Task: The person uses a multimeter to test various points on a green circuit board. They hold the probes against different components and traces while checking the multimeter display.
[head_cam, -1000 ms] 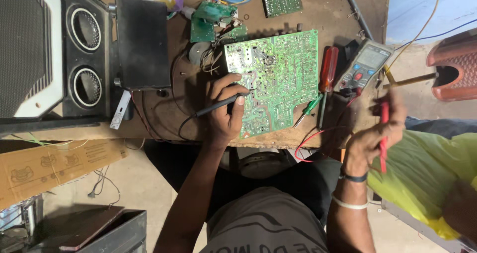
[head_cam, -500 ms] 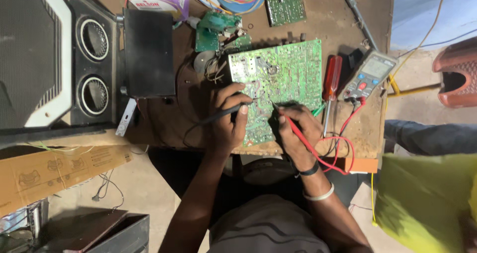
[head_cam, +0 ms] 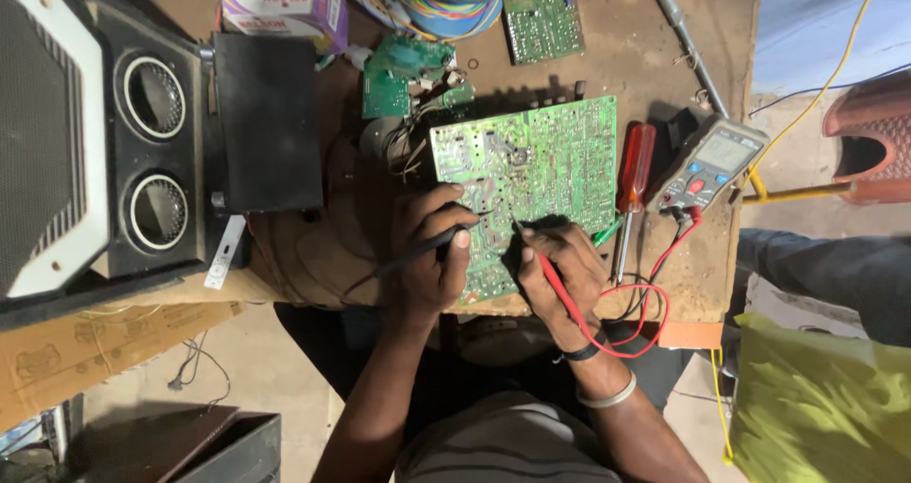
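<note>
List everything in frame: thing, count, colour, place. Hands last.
large circuit board: 1, green, bench centre
small circuit boards: 2, green, top of bench
black probe: 1, in left grip, tip on large board
red probe: 1, in right grip, tip on large board
multimeter: 1, grey, right of board
screwdriver: 1, red handle, between board and multimeter
speaker cabinet: 1, black, two round drivers, left
black box: 1, beside speaker
wire spool: 1, multicoloured, top edge
left hand: 1, over board's lower left
right hand: 1, over board's lower edge

Green circuit board (head_cam: 531, 175) flat on bench, black probe (head_cam: 427, 249), red probe (head_cam: 555, 279) touching it
</note>
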